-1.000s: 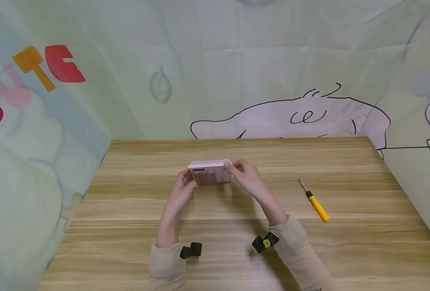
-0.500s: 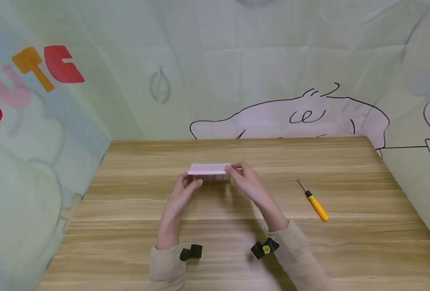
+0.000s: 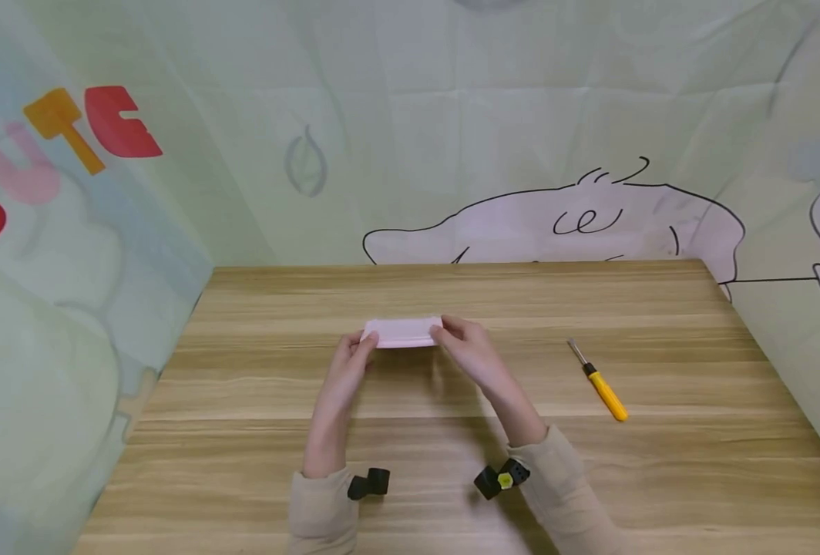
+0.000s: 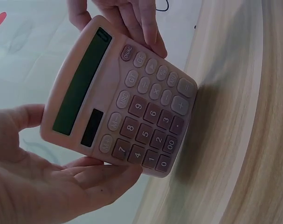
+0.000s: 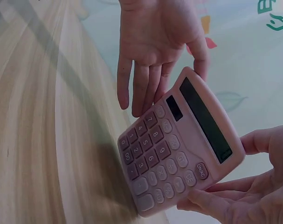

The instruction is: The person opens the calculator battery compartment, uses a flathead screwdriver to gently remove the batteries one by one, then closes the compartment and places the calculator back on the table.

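Observation:
A pink calculator (image 3: 404, 334) is held tilted above the wooden table, its keys and display hidden in the head view. Both wrist views show its dark display and rows of keys; its lower edge is close to the table, and I cannot tell if it touches. My left hand (image 3: 344, 370) holds the left side, thumb at the display end and fingers along the edge, as the left wrist view shows on the calculator (image 4: 127, 98). At the opposite side my right hand (image 3: 475, 354) pinches the corner of the calculator (image 5: 178, 144) between thumb and fingers.
A screwdriver (image 3: 599, 383) with a yellow handle lies to the right of my right hand on the wooden table (image 3: 243, 462). A printed cloth backdrop (image 3: 410, 139) stands behind the table and along its sides.
The calculator has tipped over, so its keys, seen by the head camera a second ago, are now out of that view. My left thumb has moved up onto its edge. The screwdriver is unmoved.

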### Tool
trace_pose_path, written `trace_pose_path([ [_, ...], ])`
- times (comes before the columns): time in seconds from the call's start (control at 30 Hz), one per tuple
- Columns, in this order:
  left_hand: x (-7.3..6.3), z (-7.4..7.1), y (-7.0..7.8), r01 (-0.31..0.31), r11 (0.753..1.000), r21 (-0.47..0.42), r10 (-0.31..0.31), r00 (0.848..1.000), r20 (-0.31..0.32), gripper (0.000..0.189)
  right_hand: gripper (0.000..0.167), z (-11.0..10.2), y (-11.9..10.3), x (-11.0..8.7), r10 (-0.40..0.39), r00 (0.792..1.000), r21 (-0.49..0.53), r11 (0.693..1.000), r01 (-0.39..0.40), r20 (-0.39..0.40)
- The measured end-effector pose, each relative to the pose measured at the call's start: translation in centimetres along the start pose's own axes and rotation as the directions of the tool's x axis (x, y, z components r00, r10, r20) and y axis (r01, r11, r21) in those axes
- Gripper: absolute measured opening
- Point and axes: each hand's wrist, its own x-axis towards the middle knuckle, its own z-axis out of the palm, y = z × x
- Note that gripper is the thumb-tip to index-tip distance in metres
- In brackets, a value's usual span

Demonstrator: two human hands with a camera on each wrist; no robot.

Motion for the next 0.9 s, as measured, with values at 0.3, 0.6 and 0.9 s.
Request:
trace_pose_path([
  [0.3, 0.0, 0.3, -0.5, -0.028, 0.997, 0.069, 0.029, 0.999, -0.017, 0.043, 0.057, 0.6, 1.0, 0.0, -0.038, 0.999, 0.064, 0.997, 0.037, 0.006],
  [0.6, 0.2, 0.2, -1.4, 0.007, 0.994, 0.105, -0.008, 1.0, 0.006, 0.046, 0.058, 1.3, 2.0, 0.3, -0.057, 0.998, 0.056, 0.997, 0.056, 0.019],
  [0.9, 0.5, 0.3, -1.9, 0.021, 0.99, 0.14, -0.022, 1.0, 0.001, 0.044, 0.059, 1.5, 2.4, 0.5, -0.033, 0.999, -0.05, 0.998, 0.033, 0.014],
])
